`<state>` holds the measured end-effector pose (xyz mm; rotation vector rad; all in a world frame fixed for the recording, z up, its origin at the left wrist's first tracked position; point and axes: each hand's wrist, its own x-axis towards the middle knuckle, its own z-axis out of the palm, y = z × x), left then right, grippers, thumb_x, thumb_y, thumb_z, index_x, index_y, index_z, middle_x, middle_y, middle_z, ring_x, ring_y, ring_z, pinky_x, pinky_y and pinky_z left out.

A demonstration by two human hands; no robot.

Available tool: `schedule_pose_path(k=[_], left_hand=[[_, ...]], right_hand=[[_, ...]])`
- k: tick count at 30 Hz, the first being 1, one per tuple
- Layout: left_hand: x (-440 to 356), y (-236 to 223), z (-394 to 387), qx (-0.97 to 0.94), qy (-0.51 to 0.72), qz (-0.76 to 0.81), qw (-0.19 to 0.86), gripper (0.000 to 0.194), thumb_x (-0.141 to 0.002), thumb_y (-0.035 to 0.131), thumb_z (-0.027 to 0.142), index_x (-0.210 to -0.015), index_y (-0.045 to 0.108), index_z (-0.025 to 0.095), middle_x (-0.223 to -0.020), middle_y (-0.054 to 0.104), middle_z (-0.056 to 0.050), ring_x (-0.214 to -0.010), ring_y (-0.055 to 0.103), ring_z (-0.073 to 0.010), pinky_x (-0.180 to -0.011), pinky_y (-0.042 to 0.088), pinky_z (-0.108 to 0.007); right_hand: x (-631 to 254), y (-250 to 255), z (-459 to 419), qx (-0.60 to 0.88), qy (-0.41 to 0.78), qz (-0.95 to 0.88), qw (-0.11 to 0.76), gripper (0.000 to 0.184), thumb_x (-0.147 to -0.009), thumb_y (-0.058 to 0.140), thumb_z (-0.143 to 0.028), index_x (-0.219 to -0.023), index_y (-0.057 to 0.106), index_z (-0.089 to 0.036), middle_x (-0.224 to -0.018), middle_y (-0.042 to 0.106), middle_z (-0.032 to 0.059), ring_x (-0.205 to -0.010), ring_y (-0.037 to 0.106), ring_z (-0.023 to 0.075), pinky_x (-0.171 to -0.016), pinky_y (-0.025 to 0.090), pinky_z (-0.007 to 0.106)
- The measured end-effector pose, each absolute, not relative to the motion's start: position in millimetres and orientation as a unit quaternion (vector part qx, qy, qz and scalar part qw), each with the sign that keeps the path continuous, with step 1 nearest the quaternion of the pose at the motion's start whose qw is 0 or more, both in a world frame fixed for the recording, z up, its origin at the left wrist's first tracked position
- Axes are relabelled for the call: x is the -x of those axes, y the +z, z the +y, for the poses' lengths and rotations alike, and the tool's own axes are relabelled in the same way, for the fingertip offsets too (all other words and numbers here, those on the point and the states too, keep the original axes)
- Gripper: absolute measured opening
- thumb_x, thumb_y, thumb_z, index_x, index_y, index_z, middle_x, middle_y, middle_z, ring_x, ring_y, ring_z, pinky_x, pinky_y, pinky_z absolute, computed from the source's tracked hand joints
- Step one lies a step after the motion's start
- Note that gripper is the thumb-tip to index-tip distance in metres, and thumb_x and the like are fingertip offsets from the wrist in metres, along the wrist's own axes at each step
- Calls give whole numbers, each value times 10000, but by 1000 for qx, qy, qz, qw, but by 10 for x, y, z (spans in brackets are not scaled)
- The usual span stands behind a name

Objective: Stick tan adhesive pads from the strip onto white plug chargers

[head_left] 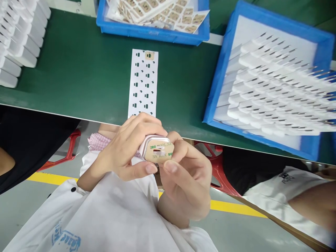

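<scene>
Left fingers [148, 128] clamp the white housing [142, 149]; across its end the tan patch [166, 151] lies lengthwise left to right, right edge pinched by the right fingers [172, 167].

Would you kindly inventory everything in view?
device: one, white, centre
pad: one, tan, on device
sheet: one, white, above device
table: one, green, centre
bins: at least two, blue, top and right
pad sheets: several, tan, top bin
pieces: many, white, top left, right bin
frames: two, red, below table
stripe: one, yellow, floor
cloth: one, pink, left centre
people: two, black or white clothes, edges
shirt: one, white, bottom
left hand: one, bare, on device
right hand: one, bare, at pad
</scene>
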<state>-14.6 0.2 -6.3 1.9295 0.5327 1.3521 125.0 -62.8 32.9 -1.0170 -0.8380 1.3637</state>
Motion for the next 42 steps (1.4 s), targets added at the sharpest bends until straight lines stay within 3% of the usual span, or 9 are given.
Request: schedule_pose_path(k=[14, 28, 31, 34, 36, 42], left_hand=[[154, -52, -27, -742, 523, 220, 357, 334, -1013, 461, 508, -1194, 527, 235, -1049, 621, -70, -960, 647, -233, -764, 538, -400], [37, -188, 9, -723, 567, 216, 329, 269, -1038, 430, 467, -1186, 506, 256, -1032, 574, -55, -941, 606, -203, -758, 532, -364], [10, -238, 22, -720, 564, 229, 332, 291, -1046, 396, 498, -1186, 499, 264, -1038, 563, -53, -946, 595, -203, -770, 537, -364], [-42, -289, 11, -710, 563, 230, 356, 340, -1056, 353, 532, -1187, 505, 258, -1041, 559, -53, -971, 581, -210, -810, 528, -381], [-73, -305, -10, -696, 559, 216, 396, 383, -1062, 307, 547, -1196, 516, 255, -1066, 560, -59, -990, 575, -213, -840, 523, -393], [-84, -302, -59, -681, 554, 214, 428, 491, -1053, 245, 627, -1192, 532, 253, -1086, 542, -66, -1007, 567, -225, -822, 525, -389]], right_hand=[[-1213, 338, -615, 432, 580, -361, 589, 264, -868, 787, -274, -659, 638, -217, -753, 509, -3, -679, 496, 135, -639, 440, 305], [-1189, 188, -639, 492, 491, -399, 599, 299, -868, 768, -208, -675, 539, -223, -808, 545, -2, -721, 526, 133, -653, 465, 292], [-1188, 129, -629, 502, 478, -400, 600, 361, -876, 774, -264, -686, 469, -226, -798, 531, -10, -713, 519, 134, -643, 447, 288], [-1163, 87, -626, 513, 444, -421, 602, 236, -897, 764, -316, -866, 539, -254, -830, 532, -24, -710, 500, 126, -627, 417, 271], [-1141, 57, -620, 523, 408, -450, 598, 271, -893, 775, -343, -986, 529, -276, -819, 500, -44, -669, 451, 115, -597, 376, 263], [-1175, -145, -554, 495, 323, -558, 583, 219, -1032, 567, -373, -920, 410, -267, -745, 363, -56, -637, 360, 128, -582, 312, 274]])
